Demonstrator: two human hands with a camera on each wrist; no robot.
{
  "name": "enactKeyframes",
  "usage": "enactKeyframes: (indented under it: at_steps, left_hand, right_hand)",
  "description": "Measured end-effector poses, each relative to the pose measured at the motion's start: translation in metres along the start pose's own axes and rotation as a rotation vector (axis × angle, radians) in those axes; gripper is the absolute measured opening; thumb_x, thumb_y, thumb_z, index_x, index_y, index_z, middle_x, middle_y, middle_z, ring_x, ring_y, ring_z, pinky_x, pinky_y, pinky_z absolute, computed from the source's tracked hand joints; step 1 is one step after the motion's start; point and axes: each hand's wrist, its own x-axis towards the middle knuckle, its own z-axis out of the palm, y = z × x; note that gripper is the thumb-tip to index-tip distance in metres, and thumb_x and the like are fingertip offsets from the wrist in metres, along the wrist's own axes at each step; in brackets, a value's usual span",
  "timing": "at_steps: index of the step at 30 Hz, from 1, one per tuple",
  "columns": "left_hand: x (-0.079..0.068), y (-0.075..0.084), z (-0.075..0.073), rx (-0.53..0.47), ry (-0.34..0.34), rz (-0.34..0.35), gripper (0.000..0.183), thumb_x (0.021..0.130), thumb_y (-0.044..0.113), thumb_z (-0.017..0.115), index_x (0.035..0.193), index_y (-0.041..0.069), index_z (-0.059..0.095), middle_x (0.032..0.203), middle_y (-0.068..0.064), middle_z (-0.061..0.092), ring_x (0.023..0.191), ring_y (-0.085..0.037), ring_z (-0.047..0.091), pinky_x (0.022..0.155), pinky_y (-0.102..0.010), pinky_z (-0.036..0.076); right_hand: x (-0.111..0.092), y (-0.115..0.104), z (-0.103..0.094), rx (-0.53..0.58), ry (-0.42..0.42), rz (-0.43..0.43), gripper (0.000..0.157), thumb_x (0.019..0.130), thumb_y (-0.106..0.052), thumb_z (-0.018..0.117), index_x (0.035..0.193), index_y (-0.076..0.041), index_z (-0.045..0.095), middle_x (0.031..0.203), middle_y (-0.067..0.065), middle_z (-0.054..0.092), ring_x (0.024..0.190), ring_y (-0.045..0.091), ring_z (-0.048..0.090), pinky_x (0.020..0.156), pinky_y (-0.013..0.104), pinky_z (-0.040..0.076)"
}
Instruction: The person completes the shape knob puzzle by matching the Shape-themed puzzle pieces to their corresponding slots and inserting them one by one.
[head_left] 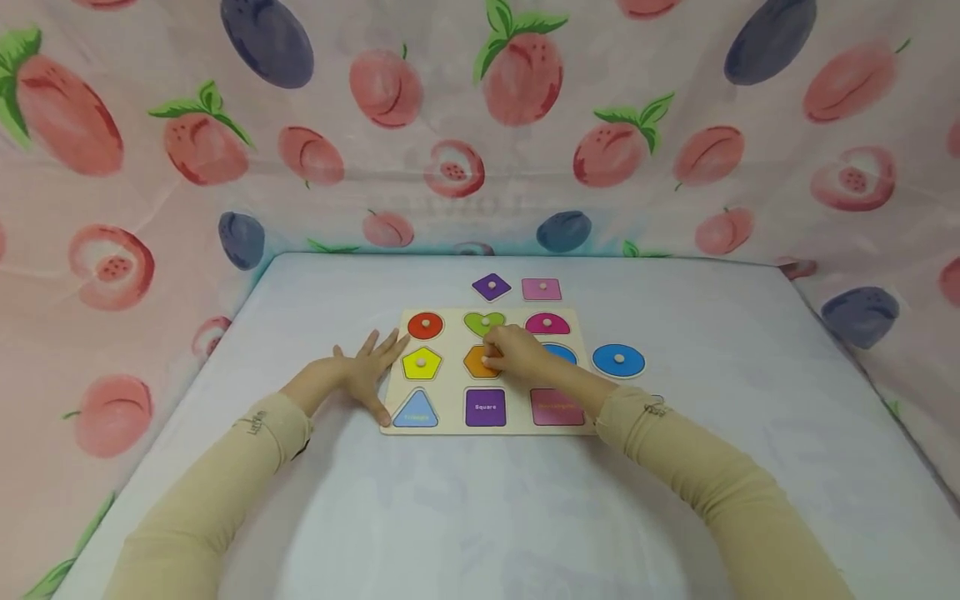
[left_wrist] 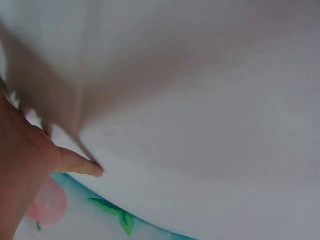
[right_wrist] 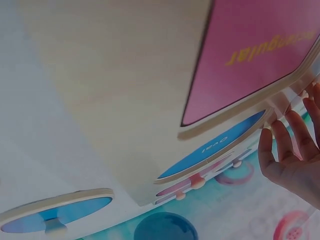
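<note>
A wooden shape puzzle board (head_left: 450, 417) lies on the table. My left hand (head_left: 367, 371), fingers spread, rests along its left edge, with the thumb at the near left corner. In the left wrist view the left thumb (left_wrist: 82, 164) is straight. Over the middle of the board, my right hand (head_left: 517, 354) pinches the small knob of the orange hexagon piece (head_left: 474, 360), which lies at its slot. The right hand partly covers this piece. Knobbed red circle (head_left: 425, 326), green heart (head_left: 480, 320), magenta half-circle (head_left: 547, 323) and yellow pentagon (head_left: 422, 363) pieces sit in the board.
Bare printed slots show for triangle (head_left: 416, 410), square (head_left: 486, 408), rectangle (right_wrist: 245, 65) and oval (right_wrist: 220, 142). Behind the board lie a purple square piece (head_left: 492, 287) and a pink rectangle piece (head_left: 542, 289). A blue oval piece (head_left: 619, 361) lies to the right. Fruit-print cloth (head_left: 450, 108) surrounds the table.
</note>
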Motion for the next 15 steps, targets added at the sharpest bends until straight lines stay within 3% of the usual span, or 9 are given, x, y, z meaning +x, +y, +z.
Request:
enactKeyframes:
  at_steps: [5,10,15]
  left_hand:
    - [-0.012,0.005,-0.005,0.010,0.011,0.050,0.132,0.061,0.052,0.082,0.152,0.012,-0.005,0.158,-0.015,-0.016,0.143,-0.043,-0.014,0.099,-0.079,0.000]
    - [-0.017,0.004,-0.003,-0.007,0.027,0.117,0.125,0.066,0.049,0.081,0.152,0.007,0.001,0.159,-0.014,-0.011,0.144,-0.041,-0.010,0.104,-0.075,0.001]
    - [-0.019,0.009,0.003,-0.038,0.032,0.153,0.118,0.069,0.043,0.081,0.152,0.006,0.005,0.160,-0.013,-0.007,0.145,-0.038,-0.009,0.106,-0.072,0.001]
  right_hand:
    - [0.001,-0.002,0.003,-0.006,-0.008,0.007,0.021,0.087,-0.014,0.067,0.070,-0.008,0.058,0.061,-0.001,0.046,0.065,0.014,0.045,0.061,0.021,0.035]
    - [-0.005,-0.006,0.001,-0.025,-0.010,0.027,0.009,0.087,-0.013,0.067,0.084,-0.005,0.064,0.068,0.002,0.054,0.069,0.015,0.047,0.064,0.022,0.038]
    - [-0.011,-0.004,0.000,-0.061,-0.009,0.030,0.018,0.088,-0.016,0.067,0.100,-0.003,0.068,0.080,0.005,0.066,0.073,0.016,0.051,0.070,0.024,0.045]
